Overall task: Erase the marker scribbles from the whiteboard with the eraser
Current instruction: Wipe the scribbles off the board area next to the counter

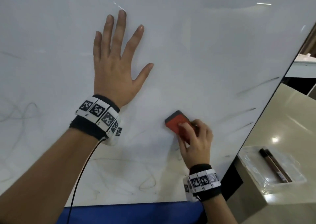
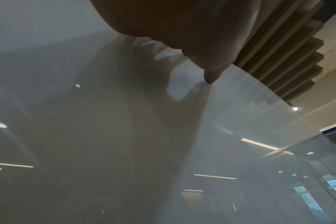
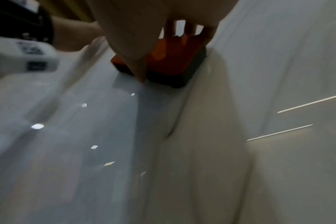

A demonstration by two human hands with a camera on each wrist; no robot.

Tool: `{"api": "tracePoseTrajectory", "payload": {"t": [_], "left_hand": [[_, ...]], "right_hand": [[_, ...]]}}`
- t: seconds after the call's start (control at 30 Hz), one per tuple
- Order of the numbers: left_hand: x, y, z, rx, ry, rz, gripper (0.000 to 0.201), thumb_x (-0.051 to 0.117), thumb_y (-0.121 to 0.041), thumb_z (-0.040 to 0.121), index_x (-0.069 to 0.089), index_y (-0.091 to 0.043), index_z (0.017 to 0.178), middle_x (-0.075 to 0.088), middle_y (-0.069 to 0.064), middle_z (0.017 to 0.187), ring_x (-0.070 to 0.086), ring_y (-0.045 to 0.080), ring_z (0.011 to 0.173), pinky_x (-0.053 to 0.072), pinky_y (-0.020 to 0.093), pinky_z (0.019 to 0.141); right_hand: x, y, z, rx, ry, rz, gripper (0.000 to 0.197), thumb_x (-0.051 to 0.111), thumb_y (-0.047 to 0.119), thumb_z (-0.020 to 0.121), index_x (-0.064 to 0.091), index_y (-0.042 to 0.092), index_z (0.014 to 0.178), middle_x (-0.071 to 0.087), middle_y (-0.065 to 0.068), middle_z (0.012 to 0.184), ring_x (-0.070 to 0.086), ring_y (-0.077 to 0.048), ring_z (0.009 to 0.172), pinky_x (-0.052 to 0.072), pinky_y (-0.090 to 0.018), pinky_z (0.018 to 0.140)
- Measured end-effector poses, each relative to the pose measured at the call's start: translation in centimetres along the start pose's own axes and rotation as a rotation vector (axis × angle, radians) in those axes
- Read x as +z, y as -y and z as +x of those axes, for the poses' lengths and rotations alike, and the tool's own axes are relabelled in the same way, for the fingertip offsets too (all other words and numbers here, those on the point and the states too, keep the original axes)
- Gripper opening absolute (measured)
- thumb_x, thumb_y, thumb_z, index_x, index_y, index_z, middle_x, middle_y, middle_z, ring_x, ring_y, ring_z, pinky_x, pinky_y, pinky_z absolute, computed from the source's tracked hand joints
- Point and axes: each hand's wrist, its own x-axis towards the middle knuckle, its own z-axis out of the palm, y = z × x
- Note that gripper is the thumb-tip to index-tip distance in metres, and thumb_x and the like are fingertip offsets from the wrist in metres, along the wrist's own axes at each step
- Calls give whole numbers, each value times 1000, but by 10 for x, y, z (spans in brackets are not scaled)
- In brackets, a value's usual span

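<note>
The whiteboard point(image 1: 196, 44) fills most of the head view. Faint grey scribbles point(image 1: 147, 181) loop across its lower part and dark marker streaks point(image 1: 258, 86) remain near its right edge. My left hand point(image 1: 116, 64) lies flat on the board, fingers straight and spread. My right hand point(image 1: 195, 138) grips a red eraser point(image 1: 176, 122) with a dark felt base and presses it against the board below and right of the left hand. In the right wrist view the eraser point(image 3: 173, 60) sits felt-down on the board under my fingers. The left wrist view shows my left hand point(image 2: 211, 75) touching the glossy board.
The board's dark right edge point(image 1: 266, 104) runs diagonally. Beyond it stands a beige counter point(image 1: 290, 121) with a clear tray point(image 1: 256, 172) holding two dark markers point(image 1: 273, 163). A blue strip point(image 1: 128, 213) lies below the board's bottom edge. A black cable point(image 1: 80, 177) hangs from my left wristband.
</note>
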Motion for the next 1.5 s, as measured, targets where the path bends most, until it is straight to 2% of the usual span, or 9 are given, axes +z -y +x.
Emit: {"api": "tracePoseTrajectory", "payload": {"t": [0.2,0.43,0.67,0.87,1.0,1.13,1.27,1.37,1.5], "left_hand": [[0,-5,-1,-24,-12,-6,70,47,-59,103,29,-24,161,15,18,169,11,39,158,8,55,128],[0,-9,-3,-42,-17,-17,70,47,-58,103,27,-25,161,14,17,170,10,38,158,7,55,128],[-2,-15,-3,-62,-10,-29,69,48,-55,103,27,-25,161,13,17,170,9,37,158,8,57,128],[-2,-15,-4,-71,-15,-32,70,51,-54,102,26,-25,161,11,15,171,8,36,159,8,57,128],[-3,-13,-3,-63,-4,-33,71,51,-54,102,26,-25,161,11,15,171,8,36,159,9,57,128],[-2,-18,-5,-97,-6,-35,71,49,-55,102,25,-25,161,10,16,170,7,37,159,7,56,128],[0,-24,-5,-126,-18,-30,71,49,-55,101,25,-25,161,11,17,170,8,37,158,8,57,127],[1,-26,-6,-138,-10,-28,72,49,-55,101,24,-24,162,11,17,170,8,37,158,8,56,127],[2,-31,-5,-150,-1,-36,73,48,-55,100,23,-24,162,10,19,170,7,39,158,6,56,127]], "right_hand": [[-34,-46,53,514,-464,166,57,74,26,86,48,23,136,44,2,128,49,-28,119,46,-56,99],[-2,-5,0,-258,171,-97,55,79,19,76,54,35,123,49,-8,126,53,-36,106,46,-51,91],[-53,-40,81,383,-328,185,53,76,25,87,50,25,134,44,-12,133,45,-27,117,46,-49,99],[-17,-24,-12,52,93,-2,41,68,30,86,52,30,124,45,-11,130,46,-33,112,47,-55,96],[-60,-68,57,303,-263,93,52,70,31,85,53,16,132,50,-20,125,48,-32,114,42,-45,103],[-106,-93,135,421,-435,190,61,72,32,87,48,16,140,42,-1,127,51,-27,119,45,-52,105],[-70,-90,71,517,-446,177,65,69,31,90,43,9,145,40,2,132,46,-23,125,38,-42,112],[-36,-77,-22,752,-358,271,67,68,37,87,39,20,144,41,-1,136,47,-27,126,43,-56,107],[-48,-79,12,820,-404,334,64,70,28,86,39,11,139,42,-6,131,51,-27,117,46,-54,102]]}}
